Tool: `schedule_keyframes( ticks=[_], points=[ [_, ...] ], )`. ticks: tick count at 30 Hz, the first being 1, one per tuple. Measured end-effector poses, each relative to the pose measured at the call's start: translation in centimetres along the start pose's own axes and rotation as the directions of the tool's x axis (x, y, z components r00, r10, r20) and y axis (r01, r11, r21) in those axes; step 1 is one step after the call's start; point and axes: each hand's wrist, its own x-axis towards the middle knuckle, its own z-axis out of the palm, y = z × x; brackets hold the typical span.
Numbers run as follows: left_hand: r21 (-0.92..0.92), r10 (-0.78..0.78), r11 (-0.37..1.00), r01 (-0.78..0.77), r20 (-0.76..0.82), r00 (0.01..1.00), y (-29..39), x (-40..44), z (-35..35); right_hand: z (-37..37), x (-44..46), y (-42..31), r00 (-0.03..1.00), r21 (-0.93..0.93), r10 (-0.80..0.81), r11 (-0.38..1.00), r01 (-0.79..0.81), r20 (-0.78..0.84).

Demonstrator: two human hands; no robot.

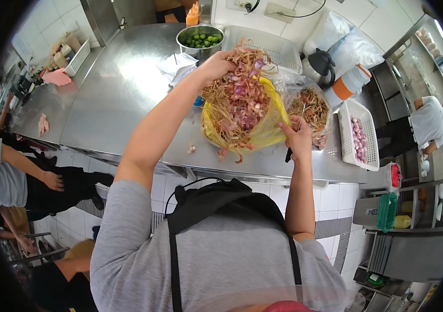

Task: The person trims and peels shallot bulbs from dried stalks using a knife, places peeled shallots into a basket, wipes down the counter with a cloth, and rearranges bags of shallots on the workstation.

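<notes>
Seemingly partway: clutching untrimmed shallots in left hand, bag and knife in right hand; trimmed bulbs in basket, counter's right end.

The left arm extends far forward, slightly bent, the left grip turned inward, fingertips hidden. The right arm bends nearer the torso, the right grip closer in than the left, fingers curled.

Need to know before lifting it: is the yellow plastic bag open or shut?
Open: the yellow plastic bag gapes, with dried shallot stalks spilling over its rim.
</notes>
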Motion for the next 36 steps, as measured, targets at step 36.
schedule_keyframes(
  ticks=[36],
  points=[
    [0.92,0.256,0.372,-0.122,0.025,0.966,-5.9,0.5,4.1,0.2,3.2,-2.7,0.804,-0.623,-0.594,0.638,0.452,-0.025]
  ],
)
